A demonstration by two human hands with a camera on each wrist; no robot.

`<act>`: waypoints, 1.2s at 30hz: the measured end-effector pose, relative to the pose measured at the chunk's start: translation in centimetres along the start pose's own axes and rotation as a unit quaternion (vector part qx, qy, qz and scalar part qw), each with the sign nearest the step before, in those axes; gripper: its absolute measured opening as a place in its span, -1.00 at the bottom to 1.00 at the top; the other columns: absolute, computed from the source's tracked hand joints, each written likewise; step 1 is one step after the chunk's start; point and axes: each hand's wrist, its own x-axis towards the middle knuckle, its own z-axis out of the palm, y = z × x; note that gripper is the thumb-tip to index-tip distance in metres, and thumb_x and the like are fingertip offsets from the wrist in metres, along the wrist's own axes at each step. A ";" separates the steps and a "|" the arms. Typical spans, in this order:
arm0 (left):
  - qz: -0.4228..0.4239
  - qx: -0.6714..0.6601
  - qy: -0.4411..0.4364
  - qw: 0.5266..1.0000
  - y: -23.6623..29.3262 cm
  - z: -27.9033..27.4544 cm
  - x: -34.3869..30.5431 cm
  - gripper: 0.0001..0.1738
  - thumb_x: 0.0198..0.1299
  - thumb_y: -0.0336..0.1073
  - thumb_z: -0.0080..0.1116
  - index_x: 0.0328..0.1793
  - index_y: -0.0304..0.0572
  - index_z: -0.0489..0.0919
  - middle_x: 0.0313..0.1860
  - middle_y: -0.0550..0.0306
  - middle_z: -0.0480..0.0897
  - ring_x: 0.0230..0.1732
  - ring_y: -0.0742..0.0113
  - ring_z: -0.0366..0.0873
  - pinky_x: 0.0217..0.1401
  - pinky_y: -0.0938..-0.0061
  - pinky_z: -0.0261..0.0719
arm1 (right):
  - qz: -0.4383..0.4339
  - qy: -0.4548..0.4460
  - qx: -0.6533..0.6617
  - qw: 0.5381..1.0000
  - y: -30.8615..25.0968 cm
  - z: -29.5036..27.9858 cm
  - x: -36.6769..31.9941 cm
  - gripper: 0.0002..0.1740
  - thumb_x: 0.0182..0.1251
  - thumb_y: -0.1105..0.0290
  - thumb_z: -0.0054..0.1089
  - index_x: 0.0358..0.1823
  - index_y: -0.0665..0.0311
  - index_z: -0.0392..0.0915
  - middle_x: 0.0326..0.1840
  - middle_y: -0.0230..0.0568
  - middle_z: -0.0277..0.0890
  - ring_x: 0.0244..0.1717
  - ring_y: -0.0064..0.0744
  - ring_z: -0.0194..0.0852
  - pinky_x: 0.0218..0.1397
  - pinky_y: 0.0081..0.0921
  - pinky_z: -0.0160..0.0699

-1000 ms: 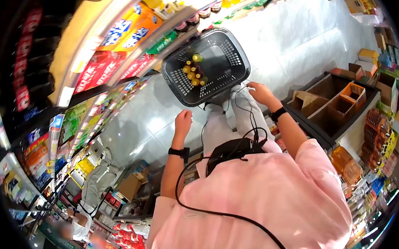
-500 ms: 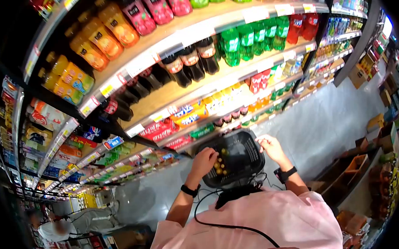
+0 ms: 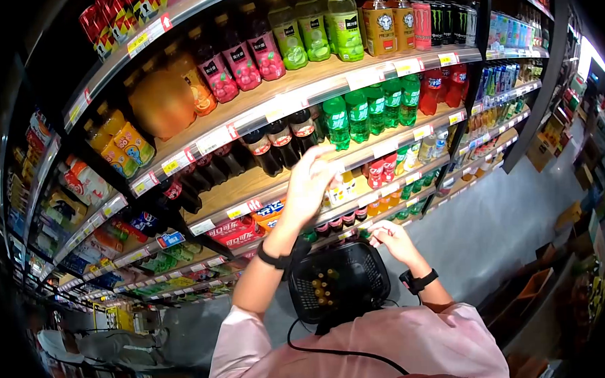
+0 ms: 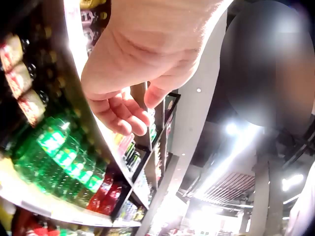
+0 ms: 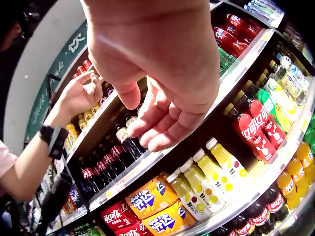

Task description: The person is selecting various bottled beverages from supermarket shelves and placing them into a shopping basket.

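Note:
My left hand [image 3: 313,188] is raised in front of the drink shelves, its fingers loosely bent and holding nothing. In the left wrist view its fingers [image 4: 123,115] hang relaxed, with green soda bottles [image 4: 59,152] to one side. Lower and to the right, my right hand [image 3: 393,242] hovers over the far right corner of a black shopping basket [image 3: 361,268]. Its fingers curl loosely with nothing between them, as the right wrist view shows. Several yellow-capped bottles [image 3: 323,287] are inside the basket. Yellow-green bottles with white caps [image 5: 211,174] stand on a shelf beyond the right hand.
Dark cola bottles [image 3: 280,146], pink-labelled juice bottles [image 3: 241,62] and red soda bottles [image 3: 441,86] line the shelves. Orange multipacks [image 5: 157,201] sit on a lower shelf. Grey floor [image 3: 481,200] runs along the right, with cartons [image 3: 533,283] beyond it.
The view has tilted up from the basket to the shelves. My left hand has come up from over the basket to shelf height; the right hand stays near the basket's right side.

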 end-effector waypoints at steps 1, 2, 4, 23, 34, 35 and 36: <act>0.018 -0.031 -0.002 0.999 0.7 0.9 1.9 -0.70 0.44 -0.37 0.09 0.21 -0.38 0.49 -0.34 0.20 0.59 -0.35 0.50 0.50 -0.19 0.59 0.50 | 0.003 0.000 0.016 1.000 0.1 -0.4 0.1 -0.78 0.52 0.47 0.03 0.05 0.38 0.58 -0.28 -0.23 0.66 -0.27 -0.54 0.60 -0.11 -0.56 0.59; 0.035 -0.062 -0.004 0.997 1.2 1.8 3.8 -0.68 0.45 -0.35 0.08 0.23 -0.38 0.47 -0.34 0.19 0.59 -0.36 0.50 0.51 -0.18 0.58 0.52 | 0.003 -0.002 0.015 1.000 0.1 -0.8 -0.1 -0.78 0.52 0.47 0.03 0.05 0.38 0.58 -0.28 -0.23 0.66 -0.27 -0.54 0.60 -0.11 -0.56 0.59; 0.091 -0.023 0.017 0.995 2.5 3.7 7.5 -0.69 0.42 -0.36 0.12 0.20 -0.37 0.50 -0.35 0.19 0.59 -0.38 0.48 0.51 -0.18 0.58 0.52 | 0.012 -0.002 0.008 1.000 0.2 -1.6 -0.4 -0.79 0.52 0.48 0.02 0.06 0.38 0.56 -0.29 -0.25 0.65 -0.28 -0.55 0.59 -0.12 -0.56 0.58; 0.080 0.346 0.272 0.894 3.2 6.0 31.6 -0.13 0.00 -0.09 0.53 0.30 -0.45 0.31 0.25 -0.43 0.51 0.25 -0.27 0.52 0.32 0.09 0.50 | 0.031 0.058 0.008 0.998 2.3 -7.6 -5.0 -0.85 0.50 0.45 0.06 -0.16 0.35 0.59 -0.31 -0.27 0.65 -0.28 -0.54 0.62 -0.15 -0.59 0.60; 0.190 0.323 0.170 0.912 2.6 2.9 31.8 -0.24 -0.03 -0.10 0.57 0.16 -0.42 0.44 0.05 -0.24 0.67 0.11 -0.11 0.64 0.19 0.18 0.57 | 0.062 0.081 0.014 0.995 2.1 -7.7 -5.9 -0.85 0.48 0.44 0.07 -0.19 0.35 0.60 -0.39 -0.33 0.61 -0.35 -0.61 0.53 -0.18 -0.62 0.50; 0.256 0.286 0.148 0.911 2.7 3.0 31.1 -0.27 -0.02 -0.15 0.56 0.17 -0.37 0.42 0.02 -0.19 0.67 0.09 -0.08 0.65 0.17 0.21 0.57 | 0.067 0.067 0.016 0.995 2.1 -7.8 -6.0 -0.85 0.48 0.44 0.08 -0.19 0.35 0.59 -0.40 -0.35 0.60 -0.36 -0.62 0.53 -0.20 -0.63 0.49; 0.253 0.286 0.148 0.912 3.0 3.4 30.0 -0.27 -0.02 -0.15 0.56 0.17 -0.37 0.42 0.02 -0.19 0.67 0.09 -0.08 0.65 0.17 0.21 0.57 | 0.071 0.053 0.019 0.996 2.1 -7.8 -6.0 -0.85 0.49 0.43 0.08 -0.19 0.35 0.59 -0.41 -0.36 0.58 -0.37 -0.62 0.52 -0.22 -0.63 0.49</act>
